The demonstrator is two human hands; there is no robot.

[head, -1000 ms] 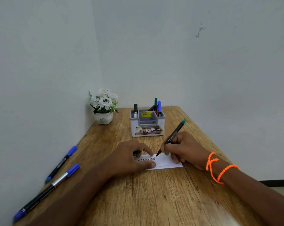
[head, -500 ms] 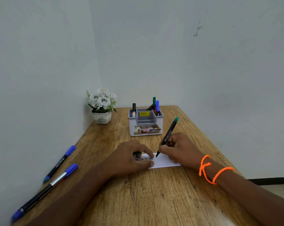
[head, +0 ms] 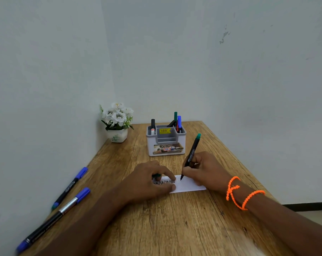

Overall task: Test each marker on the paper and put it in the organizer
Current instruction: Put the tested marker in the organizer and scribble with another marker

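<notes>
Right hand (head: 206, 170) grips a black green-ended marker (head: 191, 156), tip on the white paper slip (head: 189, 185) (scribbled already); left hand (head: 149, 180) pins it, clutching a green cap (head: 156, 175).

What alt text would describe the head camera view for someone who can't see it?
A right hand presses a green-capped marker tip-down on a paper slip that the left hand pins to a wooden table. Behind stands a grey organizer holding markers; two blue-capped markers lie at left.

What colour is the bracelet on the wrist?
Bright orange bracelet, clearest in the head view.
</notes>
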